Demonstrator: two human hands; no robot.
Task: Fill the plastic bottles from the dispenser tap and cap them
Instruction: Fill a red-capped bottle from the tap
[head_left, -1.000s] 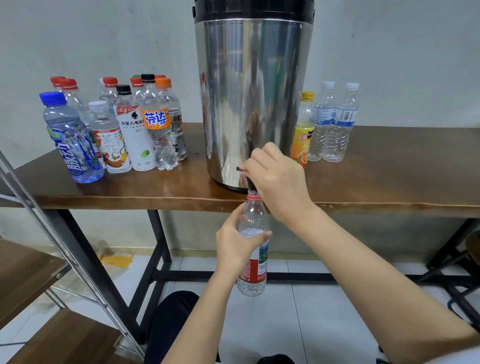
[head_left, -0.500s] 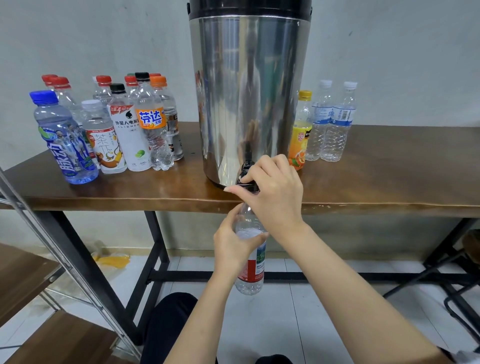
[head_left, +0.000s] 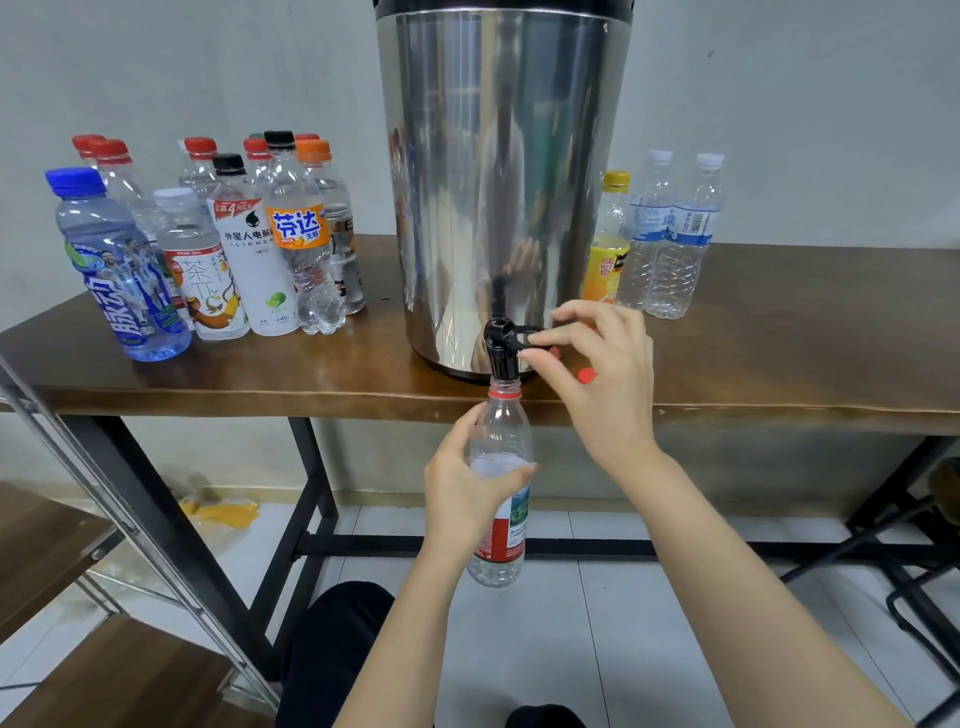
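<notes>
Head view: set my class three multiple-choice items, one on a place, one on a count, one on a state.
1. Where is the bottle in the left hand? A on the table; B under the tap; C on the floor.
2. How many bottles stand right of the dispenser? A one; B six; C three.
3. The held bottle is: A uncapped; B capped; C lying down.

Answers:
1 B: its mouth sits just below the tap's spout.
2 C: one is yellow-capped and two are white-capped.
3 A: its neck is bare, with only a red ring.
</notes>
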